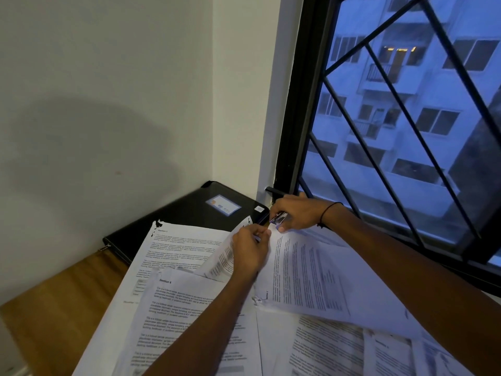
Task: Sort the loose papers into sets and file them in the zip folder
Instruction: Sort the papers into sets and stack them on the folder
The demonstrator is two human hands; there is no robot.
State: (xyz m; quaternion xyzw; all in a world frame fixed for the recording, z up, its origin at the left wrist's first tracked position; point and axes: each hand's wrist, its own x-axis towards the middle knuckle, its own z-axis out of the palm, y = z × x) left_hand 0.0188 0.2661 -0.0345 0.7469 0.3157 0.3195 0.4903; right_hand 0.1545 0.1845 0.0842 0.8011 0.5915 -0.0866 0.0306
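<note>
There was a single view, taken from a wide-angle camera worn on the person's head. It looked forward and down across the table [54, 308] toward the room's corner, where a white wall [108, 90] met a barred window [393, 118] on the right. The camera sat close above the work: both forearms reached in from the bottom edge, and the left hand [250, 252] and right hand [294, 213] met just below the middle of the frame. The wide lens bent the window bars and leaned the wall's corner. No second view shared the scene
</note>
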